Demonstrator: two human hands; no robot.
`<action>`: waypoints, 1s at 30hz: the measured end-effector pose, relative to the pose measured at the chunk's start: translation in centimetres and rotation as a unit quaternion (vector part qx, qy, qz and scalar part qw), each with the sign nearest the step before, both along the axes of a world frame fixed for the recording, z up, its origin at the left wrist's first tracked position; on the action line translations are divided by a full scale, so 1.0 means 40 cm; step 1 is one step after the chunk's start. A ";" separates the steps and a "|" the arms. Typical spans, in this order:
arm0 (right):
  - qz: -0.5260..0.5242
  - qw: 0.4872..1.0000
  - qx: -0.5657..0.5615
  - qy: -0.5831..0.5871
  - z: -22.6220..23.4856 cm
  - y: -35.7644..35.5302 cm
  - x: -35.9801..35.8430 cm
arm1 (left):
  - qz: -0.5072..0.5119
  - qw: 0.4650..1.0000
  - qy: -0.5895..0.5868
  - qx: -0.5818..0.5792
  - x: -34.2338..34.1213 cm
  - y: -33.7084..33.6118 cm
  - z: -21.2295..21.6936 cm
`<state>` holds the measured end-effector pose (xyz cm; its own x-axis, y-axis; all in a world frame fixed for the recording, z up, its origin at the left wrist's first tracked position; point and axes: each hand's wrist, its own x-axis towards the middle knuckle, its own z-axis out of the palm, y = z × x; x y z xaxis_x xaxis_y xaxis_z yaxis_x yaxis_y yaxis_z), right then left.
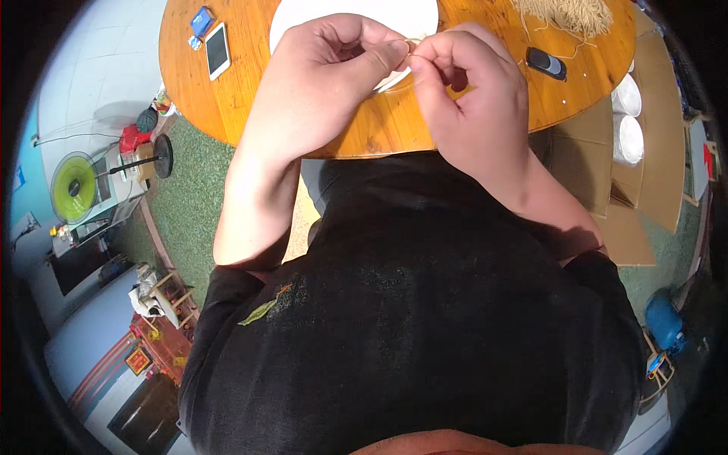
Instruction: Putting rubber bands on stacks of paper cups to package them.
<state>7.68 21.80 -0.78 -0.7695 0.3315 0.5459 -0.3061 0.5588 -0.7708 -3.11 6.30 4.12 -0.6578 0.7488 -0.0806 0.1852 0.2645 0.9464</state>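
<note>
While both hands pinch a thin strand, a bundle of beige cord lies beside them

Seen from above, a person in a black top sits at a round, honey-coloured wooden bench [205, 98]. The left hand [326, 83] and the right hand [478, 91] meet near the far side of the view, each gripping a thin, pale strand [412, 47] between thumb and finger. The strand is above the near edge of a round white plate [292, 17]. Handling of this strand looks to be partway through; whether it is being knotted, twisted or parted is too small to tell. No finished piece can be made out, and the loose cord bundle [565, 15] at the upper right appears largely unworked.

Also on the bench, a white smartphone [218, 51] lies at the left just below a small blue packet [202, 21]; at the right, near the cord, is a dark oblong gadget [546, 64].

Around the bench is a speckled green floor [193, 174]. On the left stands a fan with green blades [74, 187]; on the right, open cardboard [660, 136] sits beside white cylinders [628, 140], with a blue water jug [665, 322] lower down.
</note>
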 end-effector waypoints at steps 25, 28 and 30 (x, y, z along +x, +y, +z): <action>0.070 0.963 -0.256 -0.048 -0.035 0.006 0.008 | -0.018 0.998 0.040 -0.034 -0.008 -0.003 -0.010; 0.045 0.996 -0.059 0.048 -0.013 0.011 0.022 | -0.019 0.998 0.038 -0.036 -0.012 -0.003 -0.012; 0.034 0.997 0.003 0.070 -0.017 0.007 0.028 | -0.021 0.999 0.014 -0.046 -0.014 0.003 -0.009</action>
<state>8.80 22.07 -1.45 -0.7064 0.2769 0.6514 -0.4483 0.5371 -0.7145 -3.69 6.44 3.77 -0.6285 0.7665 -0.1318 0.2241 0.3407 0.9131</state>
